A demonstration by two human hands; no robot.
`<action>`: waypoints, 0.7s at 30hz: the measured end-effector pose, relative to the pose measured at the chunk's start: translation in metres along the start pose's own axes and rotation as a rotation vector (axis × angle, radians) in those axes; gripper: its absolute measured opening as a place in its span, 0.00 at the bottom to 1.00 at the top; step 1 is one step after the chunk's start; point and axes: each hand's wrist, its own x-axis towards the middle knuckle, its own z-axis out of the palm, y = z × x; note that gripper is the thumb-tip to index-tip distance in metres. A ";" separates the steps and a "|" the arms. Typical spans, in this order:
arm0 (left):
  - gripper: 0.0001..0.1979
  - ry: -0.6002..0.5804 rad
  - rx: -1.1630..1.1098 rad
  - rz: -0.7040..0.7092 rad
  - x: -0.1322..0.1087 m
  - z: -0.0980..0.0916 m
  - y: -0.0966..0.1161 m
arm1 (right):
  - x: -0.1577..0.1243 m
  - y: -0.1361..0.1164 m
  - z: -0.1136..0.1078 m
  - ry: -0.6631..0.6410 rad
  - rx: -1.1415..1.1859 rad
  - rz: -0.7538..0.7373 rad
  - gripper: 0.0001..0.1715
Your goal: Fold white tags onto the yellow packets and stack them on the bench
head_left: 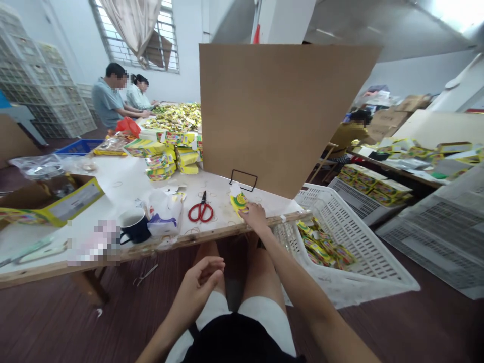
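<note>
My right hand [255,218] is at the table's front edge, its fingers closed on a small yellow and green carton [238,200]. A white flap stands up from the carton's far end. My left hand [204,278] hovers over my lap, fingers loosely bent and thumb apart, with nothing in it. To the left of the carton, red-handled scissors [201,213] lie on the white tabletop [221,187]. A black wire stand [244,180] is just behind the carton, at the foot of a large brown cardboard sheet [280,116].
A white plastic crate [363,237] with yellow cartons stands at right. On the table are a dark mug [135,229], a tissue pack [164,212], stacked yellow boxes [161,164] and an open box [75,199]. Two people [108,101] work at a heap of packets [176,117]; another person sits right.
</note>
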 end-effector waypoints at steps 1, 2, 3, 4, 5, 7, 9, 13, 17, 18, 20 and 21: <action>0.14 0.019 0.003 0.000 0.000 -0.002 0.001 | 0.003 -0.001 0.002 -0.011 -0.002 0.005 0.17; 0.13 0.030 0.000 0.000 0.000 -0.004 0.001 | 0.005 -0.001 0.002 -0.016 -0.003 0.007 0.15; 0.13 0.034 -0.008 0.000 0.000 -0.004 0.001 | 0.006 -0.002 -0.001 -0.016 -0.004 0.005 0.13; 0.13 0.032 -0.020 0.001 0.000 -0.004 0.001 | 0.005 -0.002 -0.005 -0.011 -0.002 -0.001 0.12; 0.13 0.026 -0.036 0.001 0.001 -0.004 0.000 | 0.003 -0.003 -0.011 0.000 0.001 -0.011 0.12; 0.14 0.027 -0.085 -0.007 0.003 -0.003 -0.004 | -0.008 -0.010 -0.027 0.038 0.013 -0.040 0.12; 0.17 0.063 -0.190 -0.051 0.006 -0.003 -0.008 | -0.032 -0.021 -0.044 0.082 0.028 -0.077 0.13; 0.27 0.170 -0.568 -0.208 0.012 -0.006 -0.013 | -0.111 -0.055 -0.071 0.105 0.209 -0.372 0.11; 0.24 0.158 -0.725 -0.231 0.012 -0.005 -0.009 | -0.166 -0.078 -0.082 0.012 0.539 -0.666 0.10; 0.23 0.135 -0.725 -0.224 0.011 -0.003 -0.007 | -0.171 -0.079 -0.084 -0.023 0.612 -0.669 0.09; 0.20 0.085 -0.718 -0.201 0.008 -0.001 -0.004 | -0.170 -0.077 -0.090 -0.093 0.724 -0.636 0.07; 0.18 0.054 -0.714 -0.189 0.006 0.001 -0.003 | -0.167 -0.075 -0.092 -0.117 0.752 -0.598 0.12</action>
